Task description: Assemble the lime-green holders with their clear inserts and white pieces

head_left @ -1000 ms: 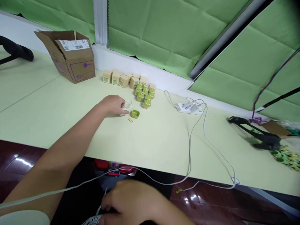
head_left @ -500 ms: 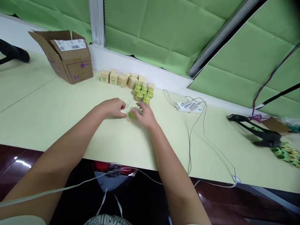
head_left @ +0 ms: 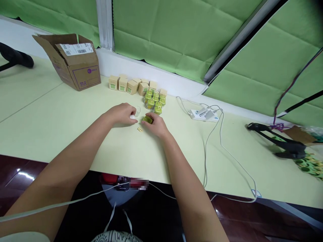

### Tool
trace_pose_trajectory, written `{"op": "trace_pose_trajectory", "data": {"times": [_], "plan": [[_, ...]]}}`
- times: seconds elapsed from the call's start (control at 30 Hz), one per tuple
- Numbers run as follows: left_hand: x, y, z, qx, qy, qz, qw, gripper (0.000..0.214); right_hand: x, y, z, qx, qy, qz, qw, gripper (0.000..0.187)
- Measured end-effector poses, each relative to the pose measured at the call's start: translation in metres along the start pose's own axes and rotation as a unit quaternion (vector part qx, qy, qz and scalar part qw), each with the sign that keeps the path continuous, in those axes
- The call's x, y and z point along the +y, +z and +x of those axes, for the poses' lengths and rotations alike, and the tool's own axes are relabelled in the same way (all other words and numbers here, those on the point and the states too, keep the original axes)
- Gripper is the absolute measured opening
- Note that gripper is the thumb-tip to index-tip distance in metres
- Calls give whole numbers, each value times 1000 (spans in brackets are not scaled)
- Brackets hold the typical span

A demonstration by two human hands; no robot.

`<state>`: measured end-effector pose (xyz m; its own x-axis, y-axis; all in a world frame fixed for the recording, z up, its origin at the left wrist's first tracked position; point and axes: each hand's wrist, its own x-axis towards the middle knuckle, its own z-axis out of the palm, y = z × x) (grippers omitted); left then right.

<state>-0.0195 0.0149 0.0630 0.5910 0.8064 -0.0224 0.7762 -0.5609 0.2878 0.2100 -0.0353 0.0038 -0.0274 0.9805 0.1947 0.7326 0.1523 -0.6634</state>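
My right hand [head_left: 157, 125] grips a small green lid [head_left: 147, 119] between thumb and fingers, its hollow side facing up towards me. Opposite it, my left hand [head_left: 123, 113] is closed with a small white piece [head_left: 132, 117] at its fingertips; the kind of piece is not clear. A clear plastic cup [head_left: 138, 110] stands just beyond the left fingers, and the hand partly hides it. On the table in front of both hands lies a small yellow loop [head_left: 139, 129]. Behind the right hand several green-topped little containers [head_left: 153, 101] with loops are grouped.
Small tan cartons [head_left: 122, 84] line the wall side, with an open cardboard box [head_left: 85, 72] to their left. A white power strip [head_left: 204, 114] with trailing cables lies right of the hands. Farther right are a black stand [head_left: 287, 146] and green pieces [head_left: 309, 164].
The green lid, earlier resting on the table by my right thumb, is now held and turned with its hollow upward. My left hand has barely moved.
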Motion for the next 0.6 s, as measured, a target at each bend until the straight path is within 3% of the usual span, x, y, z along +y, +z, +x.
{"op": "trace_pose_trajectory", "data": {"times": [0.2,0.47,0.6], "plan": [[-2,-2,0,-25,4,31,999,35,-2,3,0,-15,-26,-30,999,44],[-1,-2,-2,-3,14,66,998,42,4,0,0,-19,-43,-41,998,54],[3,-1,-1,52,50,78,994,45,-2,-2,-2,32,-86,-41,995,35]]}}
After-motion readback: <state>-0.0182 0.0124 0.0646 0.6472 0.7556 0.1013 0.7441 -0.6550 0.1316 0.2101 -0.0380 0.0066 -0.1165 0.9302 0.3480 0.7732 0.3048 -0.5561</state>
